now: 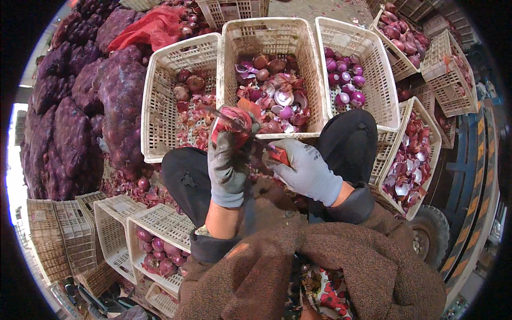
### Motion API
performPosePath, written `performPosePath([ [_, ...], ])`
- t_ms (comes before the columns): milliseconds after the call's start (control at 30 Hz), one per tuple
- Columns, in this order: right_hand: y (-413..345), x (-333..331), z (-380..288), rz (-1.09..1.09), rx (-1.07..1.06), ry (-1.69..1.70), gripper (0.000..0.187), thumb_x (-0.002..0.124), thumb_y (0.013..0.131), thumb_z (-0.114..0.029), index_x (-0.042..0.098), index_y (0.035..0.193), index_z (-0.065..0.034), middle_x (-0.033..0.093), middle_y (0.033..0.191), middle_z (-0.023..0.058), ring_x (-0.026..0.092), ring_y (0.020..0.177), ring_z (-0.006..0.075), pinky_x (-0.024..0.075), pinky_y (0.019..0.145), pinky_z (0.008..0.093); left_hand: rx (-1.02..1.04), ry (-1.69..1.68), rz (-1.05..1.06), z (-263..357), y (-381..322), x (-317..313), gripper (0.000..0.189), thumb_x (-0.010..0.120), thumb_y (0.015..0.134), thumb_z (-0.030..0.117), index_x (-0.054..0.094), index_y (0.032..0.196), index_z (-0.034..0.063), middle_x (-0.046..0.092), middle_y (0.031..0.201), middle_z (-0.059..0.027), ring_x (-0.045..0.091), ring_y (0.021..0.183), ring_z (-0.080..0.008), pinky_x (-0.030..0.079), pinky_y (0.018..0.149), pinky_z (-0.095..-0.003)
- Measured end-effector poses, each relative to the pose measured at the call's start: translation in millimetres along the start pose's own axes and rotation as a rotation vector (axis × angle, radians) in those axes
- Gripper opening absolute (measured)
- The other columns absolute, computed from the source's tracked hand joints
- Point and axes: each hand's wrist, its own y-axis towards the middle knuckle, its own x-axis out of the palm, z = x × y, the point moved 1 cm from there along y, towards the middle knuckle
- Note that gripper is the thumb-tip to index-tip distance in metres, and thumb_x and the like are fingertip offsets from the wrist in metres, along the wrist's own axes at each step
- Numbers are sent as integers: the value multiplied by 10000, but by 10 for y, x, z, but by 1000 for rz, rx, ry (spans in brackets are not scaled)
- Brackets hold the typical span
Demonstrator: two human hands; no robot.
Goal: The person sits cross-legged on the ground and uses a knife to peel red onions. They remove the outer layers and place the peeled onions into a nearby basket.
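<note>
My left hand (227, 168), in a grey work glove, grips a red onion (231, 129) with loose, torn outer skin. A knife with a red handle (279, 155) is held in my gloved right hand (306, 168). Its thin, blurred blade slants up and left towards the onion; whether it touches the onion, I cannot tell. Both hands are above my lap, in front of the middle plastic crate (276, 135), which contains onion skins (285, 98) and some onions. Peeled purple onions (345, 78) lie in the crate (376, 96) on the right.
The left crate (154, 100) contains a few onions and skin scraps. Filled mesh sacks (124, 96) are piled at left. A crate of peelings (412, 160) stands right, near a wheel (430, 236). Unpeeled onions (162, 252) show in a tipped crate at lower left.
</note>
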Motion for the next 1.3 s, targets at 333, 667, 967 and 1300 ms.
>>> performPosePath([
  [333,-59,155,30,15,-11,-401,405,618,806,-222,531,1160,-45,581,1036,192,632,854,347,510,701,455,34,-67,-168,-27,-10,-184,421,426,1001,277,430,1367,67,525,1327,-150,549,1193,-321,527,928,-436],
  [667,34,144,-7,-9,-3,-546,432,639,795,-227,506,1165,-48,579,1022,177,644,818,331,520,664,447,119,191,-91,-70,9,-256,358,486,971,210,475,1275,21,576,1216,-139,618,1057,-266,529,924,-398],
  [967,73,180,61,-1,-12,-524,384,625,806,-217,505,1134,-56,583,1005,169,635,834,332,514,664,451,-28,43,30,-126,20,-173,307,511,948,172,478,1217,29,614,1073,-135,660,914,-283,570,744,-377],
  [1300,160,236,74,-21,5,-592,397,616,814,-266,533,1116,-24,606,953,187,635,838,338,508,668,446,-52,9,105,-190,128,-540,347,565,935,357,548,1150,84,630,1053,-71,630,931,-243,533,816,-401],
])
